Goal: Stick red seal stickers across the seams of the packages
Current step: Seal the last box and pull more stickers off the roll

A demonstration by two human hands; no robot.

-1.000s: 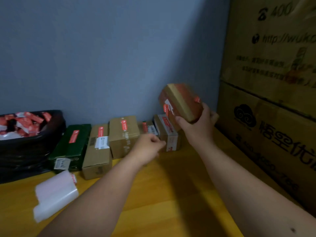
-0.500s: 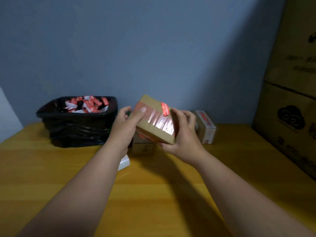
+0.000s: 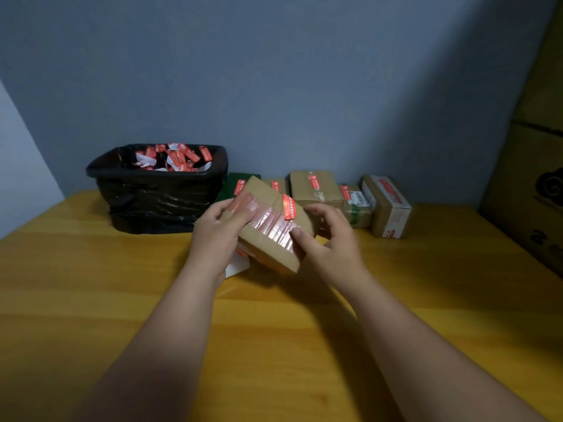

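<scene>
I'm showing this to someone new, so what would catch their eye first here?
First, the taped brown package held tilted above the wooden table between the left hand and right hand, with a red seal sticker on its upper edge. Next, the black-lined bin of red and white scraps at back left, then the row of sealed boxes along the wall.
</scene>
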